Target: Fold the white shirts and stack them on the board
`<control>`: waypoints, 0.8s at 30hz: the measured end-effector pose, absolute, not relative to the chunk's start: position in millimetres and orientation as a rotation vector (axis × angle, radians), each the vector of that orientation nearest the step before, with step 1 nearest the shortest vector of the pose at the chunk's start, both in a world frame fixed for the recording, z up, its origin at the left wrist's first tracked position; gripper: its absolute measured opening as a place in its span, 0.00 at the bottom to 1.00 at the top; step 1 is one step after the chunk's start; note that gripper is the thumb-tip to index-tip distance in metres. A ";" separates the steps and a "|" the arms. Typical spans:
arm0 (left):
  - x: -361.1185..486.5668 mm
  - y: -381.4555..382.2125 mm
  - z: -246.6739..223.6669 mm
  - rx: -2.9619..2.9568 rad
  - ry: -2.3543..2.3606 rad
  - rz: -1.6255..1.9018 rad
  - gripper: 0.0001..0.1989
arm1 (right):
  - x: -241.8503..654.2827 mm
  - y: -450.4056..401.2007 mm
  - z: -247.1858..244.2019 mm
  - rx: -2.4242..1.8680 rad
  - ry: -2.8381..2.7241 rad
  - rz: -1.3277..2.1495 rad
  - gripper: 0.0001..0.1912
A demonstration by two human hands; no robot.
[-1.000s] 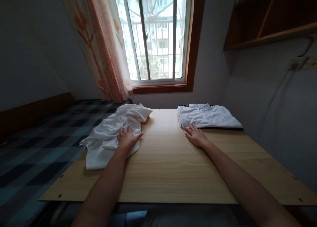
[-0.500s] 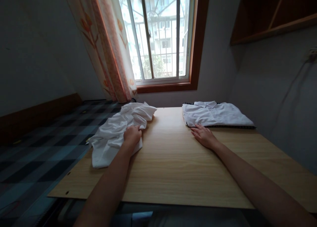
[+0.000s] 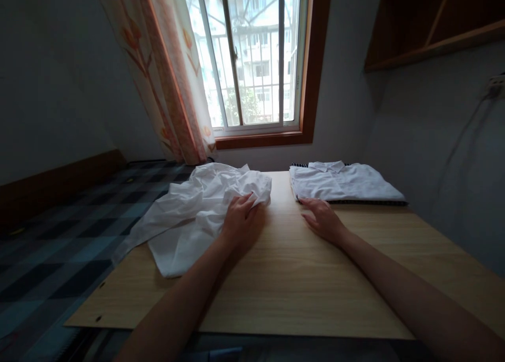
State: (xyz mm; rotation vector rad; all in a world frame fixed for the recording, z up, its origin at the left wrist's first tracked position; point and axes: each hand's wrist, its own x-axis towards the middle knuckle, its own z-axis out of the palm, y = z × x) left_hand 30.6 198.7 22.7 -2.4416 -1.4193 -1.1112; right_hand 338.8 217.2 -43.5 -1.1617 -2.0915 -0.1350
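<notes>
A crumpled white garment [image 3: 205,199] lies across the left part of the board, one end trailing over its left edge toward the bed. My left hand [image 3: 238,219] is closed on the near right part of this cloth; its fingertips are partly lost in the folds. At the right, a folded white shirt [image 3: 335,180] with its collar showing rests on top of dark striped cloth [image 3: 371,202]. My right hand [image 3: 323,220] is open on the board, thumb apart from the fingers, fingertips at the near left corner of the folded stack.
The light wooden board [image 3: 300,283] forms the work surface. A checked bedspread [image 3: 71,241] lies to the left. Behind stand a barred window [image 3: 252,62] and a patterned curtain [image 3: 165,78]. A wooden shelf [image 3: 434,41] hangs at the upper right.
My left hand has moved right, and the crumpled white garment has shifted and spread with it toward the middle of the board. My right hand's fingers have parted a little, staying by the stack.
</notes>
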 end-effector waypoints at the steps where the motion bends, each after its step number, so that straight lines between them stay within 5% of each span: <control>1: 34.0 196.6 22.0 -2.531 -1.382 -1.110 0.17 | 334.3 214.1 -41.6 -1.106 -2.105 -0.130 0.28; 7: 66.3 170.9 15.0 -3.047 -1.167 -0.960 0.19 | 312.5 198.7 -33.8 -0.929 -2.235 -0.062 0.39; 14: 73.0 140.2 44.6 -3.260 -1.091 -0.638 0.19 | 315.9 196.0 -30.2 -0.946 -2.243 -0.077 0.17; 19: 24.8 165.0 76.1 -2.653 -1.568 -0.885 0.21 | 315.2 192.3 -22.9 -0.959 -2.248 -0.090 0.16; 24: -25.1 202.0 61.6 -2.214 -1.823 -0.584 0.18 | 314.3 189.7 -20.6 -0.976 -2.240 -0.059 0.19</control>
